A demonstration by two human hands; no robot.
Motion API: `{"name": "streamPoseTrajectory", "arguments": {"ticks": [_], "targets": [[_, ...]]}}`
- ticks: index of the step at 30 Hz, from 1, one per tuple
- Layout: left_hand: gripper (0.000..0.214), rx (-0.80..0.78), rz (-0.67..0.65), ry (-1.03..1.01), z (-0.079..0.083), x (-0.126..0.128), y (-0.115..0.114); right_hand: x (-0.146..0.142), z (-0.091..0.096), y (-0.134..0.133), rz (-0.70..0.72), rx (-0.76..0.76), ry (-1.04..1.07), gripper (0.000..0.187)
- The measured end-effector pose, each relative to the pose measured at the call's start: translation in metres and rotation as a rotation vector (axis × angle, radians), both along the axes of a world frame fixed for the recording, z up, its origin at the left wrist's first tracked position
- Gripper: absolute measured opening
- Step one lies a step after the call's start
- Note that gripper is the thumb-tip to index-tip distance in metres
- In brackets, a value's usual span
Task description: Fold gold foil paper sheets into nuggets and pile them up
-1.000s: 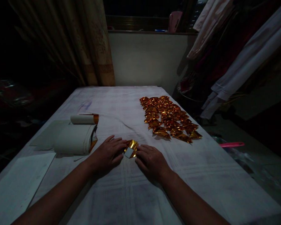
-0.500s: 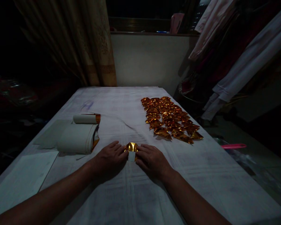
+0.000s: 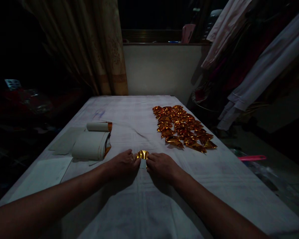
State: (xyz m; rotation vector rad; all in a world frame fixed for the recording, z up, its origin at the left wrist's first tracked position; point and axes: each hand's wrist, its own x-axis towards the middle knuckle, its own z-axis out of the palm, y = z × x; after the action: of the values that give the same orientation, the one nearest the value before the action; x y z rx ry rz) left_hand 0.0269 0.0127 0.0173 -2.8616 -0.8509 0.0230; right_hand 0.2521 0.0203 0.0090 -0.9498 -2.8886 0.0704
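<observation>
A small piece of gold foil paper (image 3: pixel 143 154) with a pale backing lies between my hands at the middle of the table. My left hand (image 3: pixel 124 163) grips its left side, fingers curled inward. On the opposite edge, my right hand (image 3: pixel 161 166) pinches the same paper. The far part shows shiny gold, while a whitish patch faces me at the near part. Folded gold foil pieces (image 3: pixel 183 127) sit in rows beyond my right hand. Left of my left hand is a curled stack of foil paper (image 3: pixel 89 145), white side outward, with a smaller roll (image 3: pixel 98 126) behind it.
A pale cloth (image 3: pixel 129 109) covers the table. Flat pale sheets (image 3: pixel 43 174) lie at its left. A curtain (image 3: pixel 102 49) hangs behind, and clothes (image 3: pixel 254 76) hang at the right. A pink handle (image 3: pixel 252 157) shows beyond the right edge; a pink cup (image 3: pixel 188 33) stands on the sill.
Both hands have curled more tightly around the foil paper, and its pale patch looks narrower and more tilted. The whole view has shifted slightly with the head.
</observation>
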Motion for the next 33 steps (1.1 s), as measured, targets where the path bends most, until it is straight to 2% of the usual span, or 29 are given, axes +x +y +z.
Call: {"name": "streamPoseTrajectory", "arguments": {"ticks": [4,7,11,16,27,33], "targets": [[0.023,-0.005,0.011,0.054,0.004,0.007,0.0,-0.009,0.012,0.004,0.134,0.069,-0.212,0.016],[0.022,0.01,0.016,0.068,0.004,0.008,-0.003,-0.011,0.014,0.001,0.18,0.12,-0.255,0.018],[0.024,0.026,0.034,0.061,0.003,0.007,-0.006,-0.008,0.009,-0.004,0.117,0.142,-0.207,0.018],[0.023,0.037,0.032,0.055,0.003,0.003,-0.006,-0.005,0.005,-0.004,0.037,0.094,-0.182,0.018],[0.017,0.053,0.056,0.049,0.004,0.009,-0.006,-0.009,0.023,0.005,0.124,0.104,-0.19,0.014],[0.016,0.105,0.15,0.027,0.004,0.009,-0.013,-0.006,0.006,-0.01,0.019,0.133,-0.057,0.018]]}}
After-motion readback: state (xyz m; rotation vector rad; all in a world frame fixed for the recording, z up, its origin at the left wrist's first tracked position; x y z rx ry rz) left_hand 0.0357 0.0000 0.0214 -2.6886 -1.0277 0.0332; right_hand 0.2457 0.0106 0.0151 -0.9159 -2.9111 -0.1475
